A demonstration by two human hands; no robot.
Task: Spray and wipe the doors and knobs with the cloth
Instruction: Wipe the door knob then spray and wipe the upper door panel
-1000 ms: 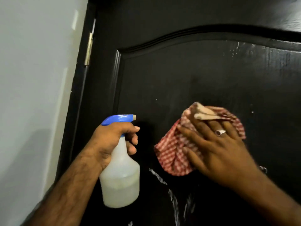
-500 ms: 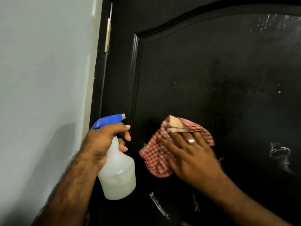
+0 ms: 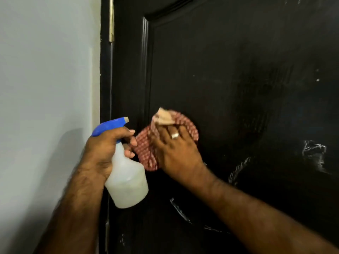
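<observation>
Both hands busy at door [image 3: 238,70]: right hand [image 3: 176,151] pressed limp, soft cloth [image 3: 146,149] flat, fingers straight; left hand [image 3: 108,143] gripped light spray bottle [image 3: 126,180] by neck.

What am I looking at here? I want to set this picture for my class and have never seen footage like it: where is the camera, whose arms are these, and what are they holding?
There is no machine here. The camera sits on a person's head and looks forward and down, so the two arms reaching in from below are that person's own.

The left hand grips a spray bottle by its neck; the bottle has a blue trigger head and is partly filled with cloudy liquid. The right hand, which wears a ring, presses a red checked cloth flat against a dark door.

White foamy streaks of spray show on the door to the right of and below the cloth. At the left edge are a pale wall and a brass hinge. No knob is in view.
</observation>
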